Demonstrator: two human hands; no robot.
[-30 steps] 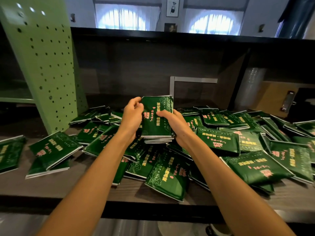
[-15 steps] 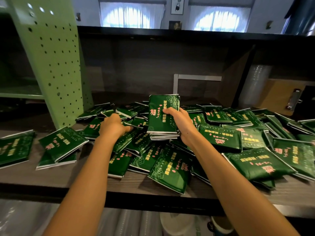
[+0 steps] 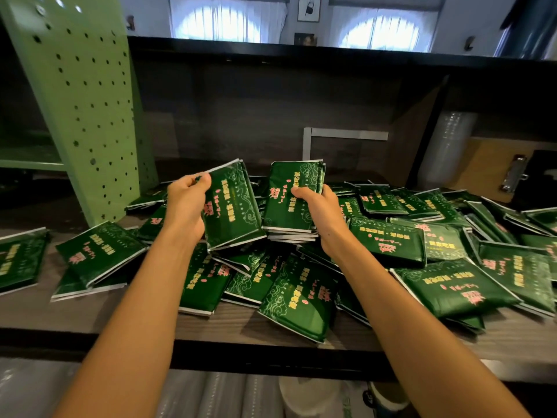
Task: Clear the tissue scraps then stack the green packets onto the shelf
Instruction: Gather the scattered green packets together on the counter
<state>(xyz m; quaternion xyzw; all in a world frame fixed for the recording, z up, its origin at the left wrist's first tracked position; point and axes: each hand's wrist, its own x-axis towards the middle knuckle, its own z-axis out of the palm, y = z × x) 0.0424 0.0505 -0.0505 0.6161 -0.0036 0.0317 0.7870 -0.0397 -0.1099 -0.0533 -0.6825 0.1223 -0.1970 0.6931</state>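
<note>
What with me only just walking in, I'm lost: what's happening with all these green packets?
A person's right hand grips a stack of green packets at the middle of the heap, while the left hand holds a single packet just beside it, tilted and not yet added. Many loose packets lie scattered and overlapping across the wooden shelf. Stacking looks under way, with most of it left to do. No tissue scraps show in this view.

Green packets (image 3: 301, 300): glossy plastic film, sheen on creases. Shelf (image 3: 75, 312): matt grey wood-grain board. Upright post (image 3: 87, 110): perforated metal, pale green paint, smooth. Clipboard (image 3: 488, 170): wood-look, shiny metal clip.
</note>
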